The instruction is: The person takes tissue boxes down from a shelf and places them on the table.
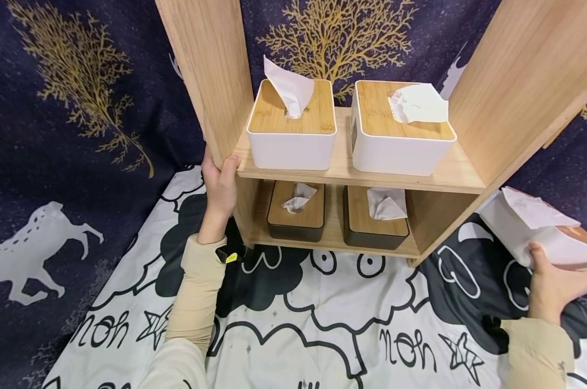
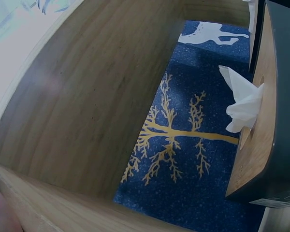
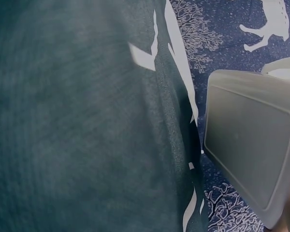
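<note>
At the left side of a wooden shelf unit (image 1: 213, 70), my left hand (image 1: 220, 186) grips the upright panel's front edge beside the upper board, thumb in front and other fingers partly hidden behind. Far to the right, my right hand (image 1: 560, 281) holds a white tissue box (image 1: 509, 227) with a wooden lid, tilted and apart from the unit. A tissue covers part of that lid. The right wrist view shows the held box's flat underside (image 3: 251, 140). Two white tissue boxes, a left one (image 1: 293, 151) and a right one (image 1: 400, 156), sit on the upper board.
Below, two dark tissue boxes, one left (image 1: 295, 232) and one right (image 1: 376, 239), stand on the lower board with tissues poking out. A black-and-white cartoon cloth (image 1: 283, 346) covers the surface underneath. Dark blue patterned fabric (image 1: 79, 178) hangs behind.
</note>
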